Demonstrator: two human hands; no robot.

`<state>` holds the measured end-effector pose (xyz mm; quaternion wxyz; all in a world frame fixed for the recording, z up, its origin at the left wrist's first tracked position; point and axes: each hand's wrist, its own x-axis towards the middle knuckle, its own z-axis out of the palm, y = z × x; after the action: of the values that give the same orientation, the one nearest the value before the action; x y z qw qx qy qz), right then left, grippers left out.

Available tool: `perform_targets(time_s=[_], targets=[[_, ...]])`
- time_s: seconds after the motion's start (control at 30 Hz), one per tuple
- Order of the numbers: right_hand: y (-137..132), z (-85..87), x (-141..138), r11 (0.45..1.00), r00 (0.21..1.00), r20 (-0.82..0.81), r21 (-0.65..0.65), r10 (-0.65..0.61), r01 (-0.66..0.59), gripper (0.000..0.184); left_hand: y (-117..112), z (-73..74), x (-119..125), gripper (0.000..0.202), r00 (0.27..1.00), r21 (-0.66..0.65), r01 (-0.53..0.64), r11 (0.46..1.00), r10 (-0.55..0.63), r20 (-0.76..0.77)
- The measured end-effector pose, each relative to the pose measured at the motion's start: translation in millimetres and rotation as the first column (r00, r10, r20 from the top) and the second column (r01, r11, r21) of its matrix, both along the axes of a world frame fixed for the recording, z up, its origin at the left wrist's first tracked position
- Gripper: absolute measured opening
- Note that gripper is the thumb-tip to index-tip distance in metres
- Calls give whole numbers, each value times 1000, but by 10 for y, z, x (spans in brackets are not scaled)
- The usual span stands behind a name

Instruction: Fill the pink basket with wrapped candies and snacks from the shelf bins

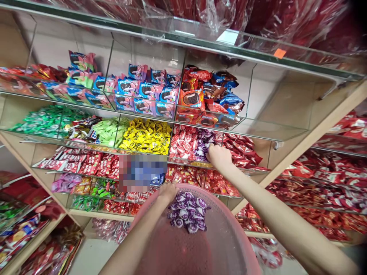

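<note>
A pink plastic basket is tilted toward me, with a heap of purple-and-white wrapped candies lying inside it. My left hand is wrapped over its far rim, left of the candies. Up on the shelf, my right hand is curled closed at the front of a compartment. It touches or is just beside the purple candies there; its fingertips are turned away, so what it holds is hidden. Red-and-white candies share that compartment on the left, and red packets lie to its right.
Glass dividers and lips edge the tiered shelf. Yellow-wrapped candies, green candies and blue cookie packs fill other compartments. A wooden side panel slants at the right, with more red packets beyond. A blurred patch covers part of a lower shelf.
</note>
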<state>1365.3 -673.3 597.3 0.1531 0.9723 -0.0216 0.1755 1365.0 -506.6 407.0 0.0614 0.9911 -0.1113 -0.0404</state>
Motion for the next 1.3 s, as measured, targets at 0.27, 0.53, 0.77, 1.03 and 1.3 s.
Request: perform_targets(time_s=[0.27, 0.53, 0.77, 1.03, 1.3], targets=[[59, -117, 318, 999, 994, -104, 12, -32, 34, 26, 3, 53, -8, 40, 1000, -7, 6, 1000, -6, -18], [33, -94, 362, 997, 992, -93, 4, -80, 81, 27, 3, 61, -6, 42, 1000, 2, 12, 1000, -12, -21], [26, -79, 362, 997, 993, -97, 11, -69, 70, 27, 0, 80, -13, 42, 999, 9, 9, 1000, -8, -37], [55, -19, 352, 995, 990, -107, 33, -94, 98, 28, 4, 88, -26, 41, 999, 11, 18, 1000, -18, -30], [24, 218, -81, 1000, 997, -69, -5, -30, 30, 24, 0, 41, -18, 41, 1000, -12, 22, 1000, -22, 15]])
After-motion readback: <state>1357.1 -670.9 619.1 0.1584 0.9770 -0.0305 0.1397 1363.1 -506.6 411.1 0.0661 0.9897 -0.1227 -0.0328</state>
